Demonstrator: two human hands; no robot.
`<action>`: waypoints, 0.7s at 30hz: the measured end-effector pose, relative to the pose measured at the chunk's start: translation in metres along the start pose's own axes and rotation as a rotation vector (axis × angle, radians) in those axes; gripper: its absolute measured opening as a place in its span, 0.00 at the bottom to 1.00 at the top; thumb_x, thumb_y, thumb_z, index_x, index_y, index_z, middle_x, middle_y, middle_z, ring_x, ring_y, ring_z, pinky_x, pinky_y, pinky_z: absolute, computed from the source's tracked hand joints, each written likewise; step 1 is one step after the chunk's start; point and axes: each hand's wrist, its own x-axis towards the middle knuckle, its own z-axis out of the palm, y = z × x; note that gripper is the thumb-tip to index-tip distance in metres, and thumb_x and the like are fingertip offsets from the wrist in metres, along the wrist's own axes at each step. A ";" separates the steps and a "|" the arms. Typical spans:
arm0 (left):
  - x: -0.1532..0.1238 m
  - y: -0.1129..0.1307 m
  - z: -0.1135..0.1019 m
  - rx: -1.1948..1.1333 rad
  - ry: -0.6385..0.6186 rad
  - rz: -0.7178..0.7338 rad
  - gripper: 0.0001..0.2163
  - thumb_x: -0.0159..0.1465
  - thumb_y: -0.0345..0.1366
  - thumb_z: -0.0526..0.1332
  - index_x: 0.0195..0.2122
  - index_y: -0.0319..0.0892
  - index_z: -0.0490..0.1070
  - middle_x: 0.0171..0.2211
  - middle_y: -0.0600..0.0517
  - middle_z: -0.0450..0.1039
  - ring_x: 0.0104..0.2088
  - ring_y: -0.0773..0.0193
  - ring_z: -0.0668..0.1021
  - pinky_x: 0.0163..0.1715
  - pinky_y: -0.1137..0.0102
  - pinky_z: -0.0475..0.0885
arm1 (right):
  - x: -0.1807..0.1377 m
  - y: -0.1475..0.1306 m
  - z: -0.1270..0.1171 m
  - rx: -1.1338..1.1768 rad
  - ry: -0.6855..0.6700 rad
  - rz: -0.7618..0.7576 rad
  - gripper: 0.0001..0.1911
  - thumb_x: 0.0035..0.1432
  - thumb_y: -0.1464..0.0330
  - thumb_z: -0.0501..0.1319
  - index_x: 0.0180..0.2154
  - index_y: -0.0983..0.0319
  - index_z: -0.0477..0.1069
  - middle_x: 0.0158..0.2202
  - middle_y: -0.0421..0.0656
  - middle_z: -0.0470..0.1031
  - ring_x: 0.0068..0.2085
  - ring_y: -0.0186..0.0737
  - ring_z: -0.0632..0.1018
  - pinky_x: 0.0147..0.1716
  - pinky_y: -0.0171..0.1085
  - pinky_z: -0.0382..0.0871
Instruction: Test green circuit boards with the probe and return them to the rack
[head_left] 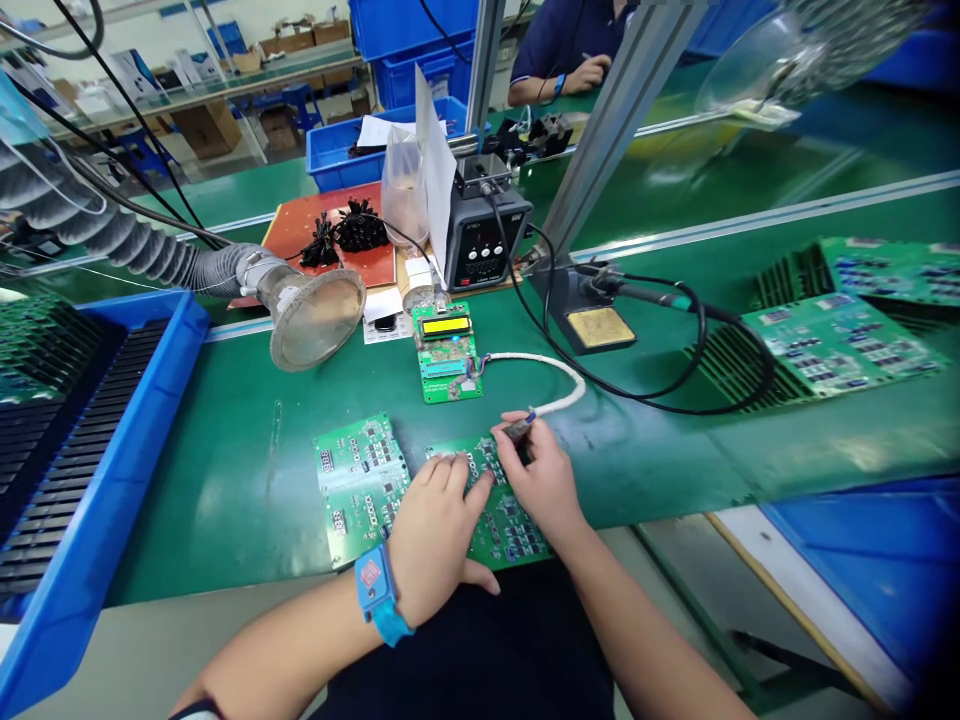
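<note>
My left hand (pixel 439 515), with a blue wrist strap (pixel 377 590), lies over a green circuit board (pixel 517 530), fingers stretched across its upper part. In my right hand (pixel 544 485) is a dark probe (pixel 517 430), held against or just above the same board; its tip is hard to make out. A white sleeved cable (pixel 562 365) runs from the probe to a small green programmer board (pixel 450 350) with a lit yellow display. Left of my hands lies another circuit board (pixel 360 480), flat on the green bench (pixel 232 470).
A blue bin (pixel 142 450) with slotted racks stands left, beneath a fume hose (pixel 319 315). Behind are a soldering station (pixel 487 235) and iron stand (pixel 592 325), its black cable looping right. Stacked boards (pixel 825 345) stand right. A co-worker's hand (pixel 589 75) shows across the bench.
</note>
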 end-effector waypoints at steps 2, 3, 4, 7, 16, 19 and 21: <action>0.000 0.000 -0.001 0.001 0.003 -0.004 0.55 0.34 0.61 0.73 0.60 0.37 0.60 0.59 0.34 0.62 0.56 0.39 0.68 0.57 0.51 0.62 | -0.001 0.001 0.000 0.016 -0.006 -0.006 0.09 0.61 0.63 0.56 0.43 0.59 0.65 0.36 0.45 0.77 0.36 0.42 0.78 0.38 0.41 0.74; 0.000 0.000 -0.001 0.002 0.004 -0.003 0.54 0.34 0.61 0.73 0.59 0.37 0.60 0.59 0.34 0.63 0.56 0.39 0.69 0.57 0.51 0.62 | -0.001 0.002 0.000 0.027 -0.011 -0.011 0.09 0.62 0.63 0.55 0.43 0.59 0.65 0.36 0.45 0.77 0.36 0.42 0.78 0.39 0.41 0.73; 0.001 0.000 -0.001 0.002 0.006 -0.001 0.54 0.34 0.61 0.73 0.59 0.37 0.60 0.58 0.34 0.63 0.56 0.39 0.69 0.58 0.51 0.62 | -0.002 0.002 -0.001 0.037 -0.018 -0.014 0.09 0.63 0.63 0.55 0.44 0.59 0.65 0.36 0.46 0.77 0.37 0.42 0.78 0.39 0.42 0.73; 0.001 0.001 -0.003 0.004 0.009 0.003 0.53 0.34 0.61 0.73 0.59 0.36 0.61 0.59 0.34 0.63 0.57 0.40 0.68 0.58 0.51 0.61 | -0.003 0.004 -0.001 0.060 -0.032 -0.008 0.09 0.63 0.63 0.54 0.45 0.59 0.64 0.37 0.46 0.77 0.38 0.43 0.78 0.41 0.42 0.73; -0.001 0.001 -0.006 0.044 -0.041 0.010 0.53 0.40 0.62 0.71 0.61 0.34 0.60 0.61 0.33 0.61 0.59 0.41 0.67 0.60 0.52 0.59 | -0.003 0.004 -0.001 0.059 -0.032 0.007 0.09 0.63 0.63 0.55 0.44 0.59 0.64 0.37 0.46 0.77 0.38 0.43 0.78 0.40 0.42 0.72; -0.003 0.001 -0.004 0.035 -0.034 0.008 0.54 0.40 0.62 0.71 0.62 0.32 0.58 0.61 0.32 0.59 0.60 0.42 0.66 0.61 0.53 0.58 | -0.003 0.004 -0.001 0.054 -0.029 0.005 0.09 0.63 0.63 0.55 0.44 0.59 0.65 0.37 0.46 0.77 0.38 0.44 0.79 0.40 0.42 0.72; -0.005 0.002 -0.004 0.025 -0.015 0.000 0.55 0.40 0.61 0.71 0.63 0.31 0.56 0.62 0.31 0.59 0.61 0.42 0.65 0.62 0.53 0.58 | -0.003 0.004 -0.001 0.048 -0.028 0.001 0.09 0.63 0.63 0.55 0.43 0.59 0.65 0.37 0.46 0.77 0.38 0.44 0.79 0.41 0.42 0.72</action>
